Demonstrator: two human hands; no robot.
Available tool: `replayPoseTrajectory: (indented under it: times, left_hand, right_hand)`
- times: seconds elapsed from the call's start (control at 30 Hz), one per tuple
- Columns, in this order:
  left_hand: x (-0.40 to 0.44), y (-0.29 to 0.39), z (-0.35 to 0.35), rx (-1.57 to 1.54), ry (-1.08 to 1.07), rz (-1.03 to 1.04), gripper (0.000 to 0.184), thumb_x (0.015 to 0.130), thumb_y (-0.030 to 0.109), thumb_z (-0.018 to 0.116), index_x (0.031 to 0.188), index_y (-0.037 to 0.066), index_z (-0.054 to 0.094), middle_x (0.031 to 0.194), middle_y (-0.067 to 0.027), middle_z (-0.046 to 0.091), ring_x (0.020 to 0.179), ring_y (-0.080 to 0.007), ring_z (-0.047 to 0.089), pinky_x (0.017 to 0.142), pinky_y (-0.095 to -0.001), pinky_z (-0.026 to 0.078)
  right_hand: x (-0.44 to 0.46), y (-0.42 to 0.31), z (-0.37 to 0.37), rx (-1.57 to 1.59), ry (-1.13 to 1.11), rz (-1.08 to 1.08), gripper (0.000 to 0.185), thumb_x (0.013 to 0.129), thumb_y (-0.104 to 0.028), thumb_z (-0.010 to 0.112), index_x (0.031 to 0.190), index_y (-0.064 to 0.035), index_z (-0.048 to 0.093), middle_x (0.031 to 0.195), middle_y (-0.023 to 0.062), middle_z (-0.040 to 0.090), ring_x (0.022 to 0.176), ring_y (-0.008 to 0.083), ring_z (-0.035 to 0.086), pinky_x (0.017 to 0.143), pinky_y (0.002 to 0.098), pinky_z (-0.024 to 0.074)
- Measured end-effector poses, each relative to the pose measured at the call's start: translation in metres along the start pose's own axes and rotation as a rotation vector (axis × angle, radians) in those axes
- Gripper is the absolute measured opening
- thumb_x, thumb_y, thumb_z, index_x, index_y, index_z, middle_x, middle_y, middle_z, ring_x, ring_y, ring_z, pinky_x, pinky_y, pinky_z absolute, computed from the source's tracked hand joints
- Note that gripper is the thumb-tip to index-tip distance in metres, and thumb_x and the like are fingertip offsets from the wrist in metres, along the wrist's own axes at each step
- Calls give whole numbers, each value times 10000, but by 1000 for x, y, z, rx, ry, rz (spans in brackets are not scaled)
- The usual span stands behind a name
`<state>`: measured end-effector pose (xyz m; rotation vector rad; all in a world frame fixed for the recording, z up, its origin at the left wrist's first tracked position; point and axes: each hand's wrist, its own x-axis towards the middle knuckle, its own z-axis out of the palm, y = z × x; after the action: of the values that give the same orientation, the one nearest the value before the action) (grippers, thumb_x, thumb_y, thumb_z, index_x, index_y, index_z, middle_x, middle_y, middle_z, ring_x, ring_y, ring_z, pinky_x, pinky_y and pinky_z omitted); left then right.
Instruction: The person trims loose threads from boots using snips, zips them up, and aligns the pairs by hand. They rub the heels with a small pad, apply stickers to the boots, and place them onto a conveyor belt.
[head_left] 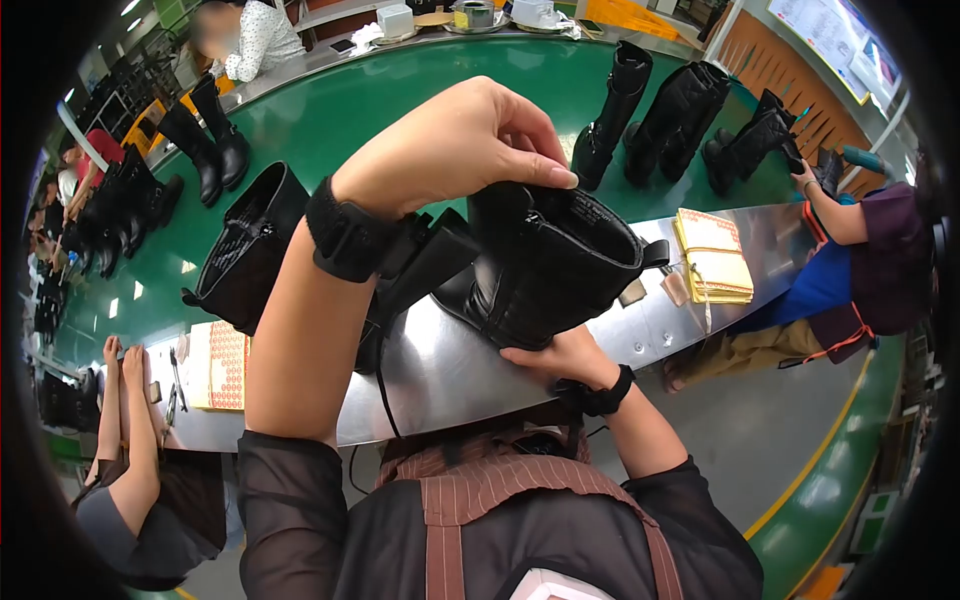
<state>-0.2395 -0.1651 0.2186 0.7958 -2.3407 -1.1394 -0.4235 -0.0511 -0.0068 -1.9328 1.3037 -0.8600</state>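
A black boot (560, 270) is tilted over the metal table edge (430, 385), its open shaft facing up and right. My left hand (480, 140) reaches over it, with thumb and fingers pinched at the rim of the shaft. Under the boot, near its heel, my right hand (565, 360) supports it from below. Just left of the boot, partly behind my left wrist, a black tool-like object (430, 260) stands on the table with a cord hanging down. Another black boot shaft (250, 245) is behind my left forearm.
Black boots stand on the green belt at left (190, 150) and right (610, 115). Stacks of yellow-edged cards lie right (715, 255) and left (220, 365). Co-workers are at both sides (150, 500), (870, 260); another person (265, 45) sits across the belt.
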Motion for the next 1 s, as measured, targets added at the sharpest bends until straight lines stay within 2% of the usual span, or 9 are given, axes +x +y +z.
replayPoseTrajectory:
  times: [0.13,0.43,0.63,0.7,0.8,0.87,0.9,0.97,1.0]
  left_hand:
    - [-4,-4,-1,60,-26,18,176,831,158,747,888,-3,703,757,-2,667,691,-44,583,643,-194,464]
    - [-8,-15,21,-271,171,-101,208,896,210,689,810,21,682,733,21,647,653,-29,554,599,-180,427]
    - [-13,-20,26,-361,286,-107,307,976,279,571,848,25,686,764,7,661,701,-63,574,690,-200,433]
    - [-22,-23,32,-117,713,156,317,974,250,565,845,-5,703,729,-24,619,707,-96,554,653,-246,441]
    - [-65,-17,35,65,876,287,242,959,166,573,843,5,711,882,-71,640,868,-161,572,769,-284,450]
    - [-105,-16,39,-162,730,185,206,920,109,616,752,3,669,882,-79,642,831,-167,582,740,-285,459]
    - [-124,-24,39,-79,601,203,256,950,128,563,759,-14,658,846,-89,646,743,-136,575,672,-262,448]
    - [-156,-22,39,-98,395,-104,121,876,65,647,776,2,674,794,-75,650,704,-141,589,604,-249,446]
    - [-167,-32,44,-15,448,46,43,847,32,678,809,14,686,797,-71,649,712,-169,604,611,-257,458]
  right_hand:
    - [2,6,3,-34,65,-82,687,672,-310,792,1265,-65,547,1211,194,593,1108,373,560,943,406,454]
    - [5,13,-2,64,-9,-62,687,659,-286,794,1261,-64,549,1204,179,600,1110,358,562,946,391,451]
    - [8,13,-7,141,-112,35,643,671,-287,804,1227,-59,574,1177,174,618,1082,347,581,924,380,461]
    - [7,16,-5,145,-98,48,626,683,-284,806,1220,-54,579,1175,169,620,1078,333,587,918,379,464]
    - [3,18,-4,159,-41,26,600,710,-277,808,1215,-43,586,1170,159,626,1071,304,597,916,374,467]
    - [3,15,0,243,-82,159,593,742,-269,801,1239,-34,581,1175,144,633,1077,262,603,940,355,458]
    - [3,20,3,291,-62,127,594,751,-242,800,1257,-29,574,1198,129,630,1100,247,596,969,344,446]
    - [5,13,4,363,-18,90,575,737,-115,807,1246,10,571,1220,108,620,1122,217,580,991,337,438]
    - [4,11,4,423,-57,183,543,733,-78,803,1218,22,580,1195,107,626,1092,210,590,972,334,448]
